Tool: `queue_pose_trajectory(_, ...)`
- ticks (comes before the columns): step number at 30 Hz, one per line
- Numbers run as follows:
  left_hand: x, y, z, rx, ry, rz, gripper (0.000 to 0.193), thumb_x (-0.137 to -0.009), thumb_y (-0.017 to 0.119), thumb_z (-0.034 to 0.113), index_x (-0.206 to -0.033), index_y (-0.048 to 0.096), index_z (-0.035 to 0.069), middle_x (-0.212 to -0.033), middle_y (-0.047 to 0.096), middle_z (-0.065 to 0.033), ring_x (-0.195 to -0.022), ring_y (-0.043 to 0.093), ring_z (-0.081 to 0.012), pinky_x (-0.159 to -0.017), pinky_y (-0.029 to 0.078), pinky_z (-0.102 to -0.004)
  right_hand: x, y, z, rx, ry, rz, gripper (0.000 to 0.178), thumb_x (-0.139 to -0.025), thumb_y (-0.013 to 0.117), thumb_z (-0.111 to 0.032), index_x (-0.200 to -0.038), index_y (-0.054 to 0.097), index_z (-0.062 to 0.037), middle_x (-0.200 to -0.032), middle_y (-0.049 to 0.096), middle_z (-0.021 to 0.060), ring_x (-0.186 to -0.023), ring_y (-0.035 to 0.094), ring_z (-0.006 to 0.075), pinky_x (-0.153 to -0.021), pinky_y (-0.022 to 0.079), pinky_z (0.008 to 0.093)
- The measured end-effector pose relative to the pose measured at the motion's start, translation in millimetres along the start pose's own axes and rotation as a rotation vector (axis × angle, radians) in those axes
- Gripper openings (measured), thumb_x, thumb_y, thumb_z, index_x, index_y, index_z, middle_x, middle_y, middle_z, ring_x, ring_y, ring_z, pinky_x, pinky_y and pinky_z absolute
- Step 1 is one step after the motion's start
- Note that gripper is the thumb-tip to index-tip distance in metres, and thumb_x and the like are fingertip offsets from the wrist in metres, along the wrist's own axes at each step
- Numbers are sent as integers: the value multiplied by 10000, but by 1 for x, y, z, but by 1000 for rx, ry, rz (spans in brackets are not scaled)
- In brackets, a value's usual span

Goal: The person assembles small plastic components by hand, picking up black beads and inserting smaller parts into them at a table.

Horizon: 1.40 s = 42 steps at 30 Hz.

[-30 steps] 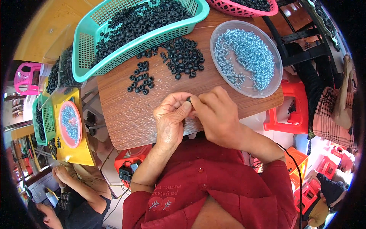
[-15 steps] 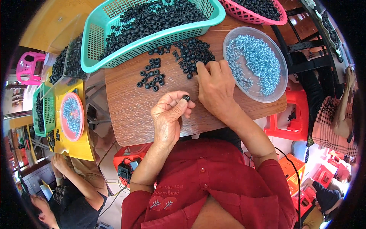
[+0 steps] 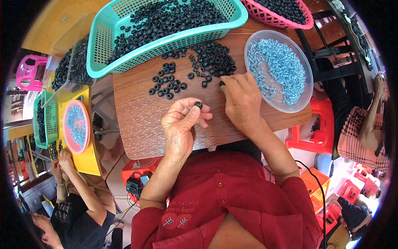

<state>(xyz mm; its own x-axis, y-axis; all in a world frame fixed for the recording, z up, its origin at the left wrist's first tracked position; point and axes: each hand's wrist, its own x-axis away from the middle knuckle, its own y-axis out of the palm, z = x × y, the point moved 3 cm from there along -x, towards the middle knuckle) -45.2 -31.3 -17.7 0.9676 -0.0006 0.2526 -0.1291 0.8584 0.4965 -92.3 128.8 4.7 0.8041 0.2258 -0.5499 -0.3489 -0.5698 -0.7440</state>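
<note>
Between the thumb and fingers of my left hand [image 3: 180, 124] is a small black round part with a hole [image 3: 198, 105], held above the brown tabletop [image 3: 153, 133]. My right hand [image 3: 243, 97] is closed at the tips around another black round part [image 3: 222, 83], just right of a heap of black parts [image 3: 215, 58]. A looser group of the same parts [image 3: 166, 81] lies further left, several with their holes showing. Beyond my right hand is a clear round tray [image 3: 275, 103] holding many tiny shiny blue pieces [image 3: 286, 62].
A turquoise basket [image 3: 166, 45] full of black parts stands at the table's far edge, a pink basket [image 3: 286, 23] to its right. At left, a person's hands [image 3: 64, 164] are by a yellow table [image 3: 89, 162] with a pink plate [image 3: 86, 137]. A red stool [image 3: 319, 124] stands at right.
My right hand has drawn back to the right from the heap, a black part now showing at its fingertips. My left hand has shifted slightly left. The other person's hands moved up to the yellow table.
</note>
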Motion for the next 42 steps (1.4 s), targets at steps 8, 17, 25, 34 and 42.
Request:
queue_pose_trajectory(8,-2,-10,-2,18,28,34,182,-919,579,62,-1056,552,-55,-934,663,-204,-769,676,-254,-607,534,-302,1,18,-10,-58,10,-80,245,-669,648,16,-913,635,-1,-815,561,124,-789,527,316,-636,456,403)
queue_pose_trajectory(17,-1,-11,-2,33,16,36,171,-916,592,62,-1048,568,-44,-928,668,-182,-764,671,-230,-599,519,-285,-7,23,-14,46,45,-111,235,-724,685,-32,-956,651,-13,-810,579,115,-785,538,306,-638,462,410)
queue_pose_trajectory(25,0,-10,-1,64,9,30,152,-917,598,60,-1030,583,-40,-923,673,-155,-764,663,-203,-596,501,-264,-10,31,-20,-57,68,-110,227,-735,674,-48,-958,642,-16,-821,584,122,-788,546,306,-635,466,406)
queue_pose_trajectory(34,-4,-9,-1,61,1,34,148,-921,594,63,-1031,586,-35,-921,673,-140,-761,656,-185,-596,494,-255,-16,34,-20,-100,74,-95,172,-733,662,-45,-905,660,-37,-762,596,106,-731,560,294,-628,469,405)
queue_pose_trajectory(42,-11,-7,2,39,-1,68,155,-929,588,76,-1037,585,-35,-938,668,-136,-799,658,-191,-642,519,-276,-28,30,-9,-30,5,-57,199,-719,662,-32,-915,675,-63,-755,585,92,-731,549,285,-604,462,395)
